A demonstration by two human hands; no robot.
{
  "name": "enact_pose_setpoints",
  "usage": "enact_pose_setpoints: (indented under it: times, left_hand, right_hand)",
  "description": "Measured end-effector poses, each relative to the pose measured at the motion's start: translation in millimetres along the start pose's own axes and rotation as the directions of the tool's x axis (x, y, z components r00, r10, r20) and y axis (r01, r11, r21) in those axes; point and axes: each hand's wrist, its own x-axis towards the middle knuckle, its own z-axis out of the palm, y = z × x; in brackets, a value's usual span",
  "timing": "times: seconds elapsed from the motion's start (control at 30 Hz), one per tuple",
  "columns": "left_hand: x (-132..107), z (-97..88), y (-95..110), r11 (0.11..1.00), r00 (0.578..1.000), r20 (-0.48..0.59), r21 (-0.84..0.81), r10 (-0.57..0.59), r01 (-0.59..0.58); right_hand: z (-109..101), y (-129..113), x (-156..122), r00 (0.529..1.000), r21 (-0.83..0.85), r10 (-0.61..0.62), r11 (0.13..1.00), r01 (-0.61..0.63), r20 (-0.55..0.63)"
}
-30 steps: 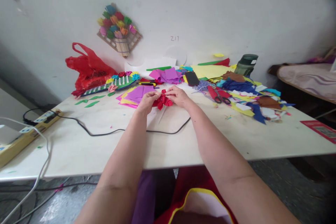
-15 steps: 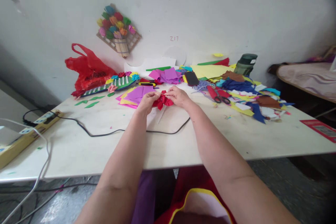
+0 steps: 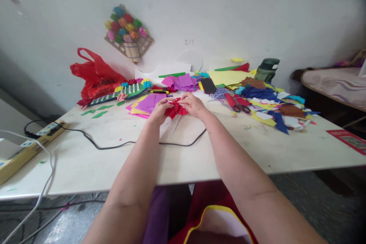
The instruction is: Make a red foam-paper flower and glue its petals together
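A red paper flower [image 3: 175, 111] with ruffled petals is held just above the table, between both hands. My left hand [image 3: 160, 109] pinches its left side with closed fingers. On the other side my right hand [image 3: 192, 104] grips the upper right edge, thumb and fingertips together. The fingertips hide part of the flower's middle. A thin pale strip shows below it on the tabletop. Left of the hands lies a stack of purple, yellow and pink paper sheets [image 3: 151, 103], close to my left fingers.
Scissors [image 3: 241, 107], a phone [image 3: 208, 85] and a heap of paper scraps [image 3: 274, 103] lie to the right, with a green bottle [image 3: 267, 70] behind. A black cable [image 3: 114, 146] crosses the table. Green paper leaves [image 3: 99, 114], a red bag [image 3: 97, 74] and a power strip [image 3: 42, 137] are left.
The red flower's petals look more spread and its shape has turned slightly between my fingers. Both hands stay in nearly the same place.
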Motion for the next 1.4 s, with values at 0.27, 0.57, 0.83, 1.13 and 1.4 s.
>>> enact_pose_setpoints:
  times: [0.27, 0.57, 0.83, 1.13, 1.4]
  left_hand:
    - [3.0, -2.2, -2.4, 0.998, 0.999, 0.018, -0.047, 0.035, -0.034]
    - [7.8, -5.4, -6.5, 0.997, 0.998, -0.030, -0.051, 0.057, -0.059]
    - [3.3, -0.7, -3.1, 0.998, 0.997, -0.072, -0.056, 0.014, -0.018]
    - [6.3, -1.1, -4.7, 1.000, 0.997, -0.079, -0.011, 0.018, -0.019]
    - [5.2, -0.3, -4.1, 1.000, 0.994, -0.111, -0.006, 0.013, -0.014]
  right_hand:
    - [3.1, -2.5, 0.2, 0.999, 0.057, 0.036, 0.998, -0.036, -0.009]
    - [9.8, 4.1, 3.2, 1.000, 0.132, 0.013, 0.991, -0.010, -0.022]
    - [10.5, 4.2, 2.4, 1.000, 0.157, 0.001, 0.988, 0.003, -0.028]
    - [6.4, -8.2, -0.7, 1.000, -0.014, 0.028, 0.999, -0.029, -0.012]
    - [2.8, -18.6, -3.6, 0.998, -0.113, 0.057, 0.992, -0.059, -0.017]
